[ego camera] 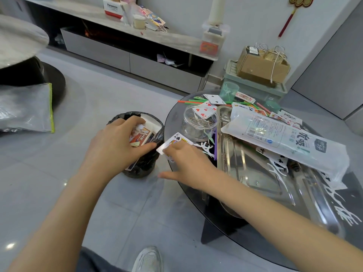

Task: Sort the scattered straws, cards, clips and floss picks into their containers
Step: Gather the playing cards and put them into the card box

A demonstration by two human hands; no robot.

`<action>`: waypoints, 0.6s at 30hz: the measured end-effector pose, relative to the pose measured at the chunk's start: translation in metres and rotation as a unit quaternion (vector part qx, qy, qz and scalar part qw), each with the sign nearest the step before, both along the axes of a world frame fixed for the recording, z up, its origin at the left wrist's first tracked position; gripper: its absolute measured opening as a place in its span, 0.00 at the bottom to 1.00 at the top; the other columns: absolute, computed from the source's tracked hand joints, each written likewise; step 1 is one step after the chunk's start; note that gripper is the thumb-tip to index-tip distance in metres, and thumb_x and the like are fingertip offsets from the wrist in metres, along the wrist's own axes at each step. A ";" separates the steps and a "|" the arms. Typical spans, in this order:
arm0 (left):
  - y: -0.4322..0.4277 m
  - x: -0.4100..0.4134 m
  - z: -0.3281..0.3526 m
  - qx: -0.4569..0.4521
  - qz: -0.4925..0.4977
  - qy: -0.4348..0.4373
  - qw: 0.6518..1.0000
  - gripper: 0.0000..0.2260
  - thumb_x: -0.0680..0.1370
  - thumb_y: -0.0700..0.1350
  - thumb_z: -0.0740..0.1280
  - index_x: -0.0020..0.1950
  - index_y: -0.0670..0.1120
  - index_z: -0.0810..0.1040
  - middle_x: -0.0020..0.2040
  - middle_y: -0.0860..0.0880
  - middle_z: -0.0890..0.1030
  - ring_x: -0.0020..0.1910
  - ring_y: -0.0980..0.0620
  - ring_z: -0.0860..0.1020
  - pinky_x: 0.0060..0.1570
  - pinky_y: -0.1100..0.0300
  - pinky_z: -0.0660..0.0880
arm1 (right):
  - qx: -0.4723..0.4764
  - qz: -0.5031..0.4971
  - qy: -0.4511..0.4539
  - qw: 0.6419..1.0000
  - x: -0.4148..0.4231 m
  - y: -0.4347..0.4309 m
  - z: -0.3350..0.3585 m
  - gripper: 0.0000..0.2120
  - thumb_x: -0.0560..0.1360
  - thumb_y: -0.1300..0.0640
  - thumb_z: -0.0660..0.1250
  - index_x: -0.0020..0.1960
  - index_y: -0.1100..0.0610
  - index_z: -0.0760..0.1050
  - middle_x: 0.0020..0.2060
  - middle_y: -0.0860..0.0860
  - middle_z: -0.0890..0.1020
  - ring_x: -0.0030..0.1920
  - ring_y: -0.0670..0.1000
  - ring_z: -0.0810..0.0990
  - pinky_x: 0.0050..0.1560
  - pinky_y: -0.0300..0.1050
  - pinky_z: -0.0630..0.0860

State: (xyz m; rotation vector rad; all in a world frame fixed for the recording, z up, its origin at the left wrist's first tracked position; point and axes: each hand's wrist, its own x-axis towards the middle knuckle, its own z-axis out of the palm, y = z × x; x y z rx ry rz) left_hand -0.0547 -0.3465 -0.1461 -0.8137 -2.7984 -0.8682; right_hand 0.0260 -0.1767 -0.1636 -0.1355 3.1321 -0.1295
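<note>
The left hand [117,142] is left of the steel tray [253,173], over a black-lined bin [141,163] that stands on the floor beside the round glass table [225,218]. Its fingers and thumb are curled round a printed card box [139,136], clamped on both sides.

The right hand [186,163] is between the bin and the tray, at the table's edge. Its curled fingers hold 1 card, a king of spades [174,141], which tilts and juts past the table's edge toward the bin. The thumb is spread away from the card, so how the fingers grip it cannot be told.

Just left of the tray's far end stands a clear jar of paper clips [198,124], with heart cards [204,112] lying across its mouth. White floss picks [204,147] and a purple straw [215,148] lie between the right hand and the tray's left rim. A printed bag of straws [284,138] lies slantwise over the tray's right side, partly covering club cards [279,160]. Beyond the tray's far end, green, orange and pink straws [193,101] lie mixed with more cards, and a green cup [228,91] stands behind them.
</note>
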 end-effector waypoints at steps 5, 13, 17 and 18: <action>0.000 0.002 -0.005 -0.012 -0.013 -0.006 1.000 0.25 0.68 0.61 0.72 0.62 0.56 0.73 0.46 0.54 0.72 0.44 0.48 0.75 0.42 0.55 0.72 | 0.045 0.012 0.054 0.997 0.010 -0.011 -0.010 0.10 0.76 0.61 0.63 0.57 0.59 0.72 0.53 0.54 0.74 0.57 0.56 0.70 0.48 0.50 0.73; 0.004 0.009 -0.005 -0.015 -0.081 -0.062 0.995 0.40 0.66 0.56 0.76 0.74 0.56 0.60 0.60 0.54 0.76 0.33 0.59 0.69 0.41 0.58 0.67 | -0.043 -0.025 0.312 0.949 0.027 0.013 0.034 0.11 0.68 0.72 0.68 0.49 0.64 0.81 0.41 0.57 0.80 0.40 0.58 0.80 0.38 0.50 0.78; 0.012 0.017 0.001 0.080 -0.126 -0.122 0.981 0.34 0.64 0.50 0.79 0.67 0.53 0.69 0.48 0.64 0.75 0.31 0.64 0.75 0.32 0.72 0.69 | -0.194 0.006 0.398 0.897 0.051 0.035 0.064 0.08 0.71 0.72 0.67 0.46 0.63 0.81 0.42 0.53 0.81 0.44 0.50 0.80 0.47 0.44 0.76; 0.013 0.019 0.003 0.100 -0.139 -0.128 0.977 0.32 0.63 0.48 0.79 0.64 0.53 0.71 0.47 0.64 0.76 0.35 0.69 0.76 0.33 0.75 0.69 | -0.205 0.030 0.391 0.897 0.057 0.037 0.066 0.07 0.71 0.73 0.68 0.44 0.63 0.81 0.43 0.54 0.82 0.46 0.50 0.81 0.48 0.44 0.77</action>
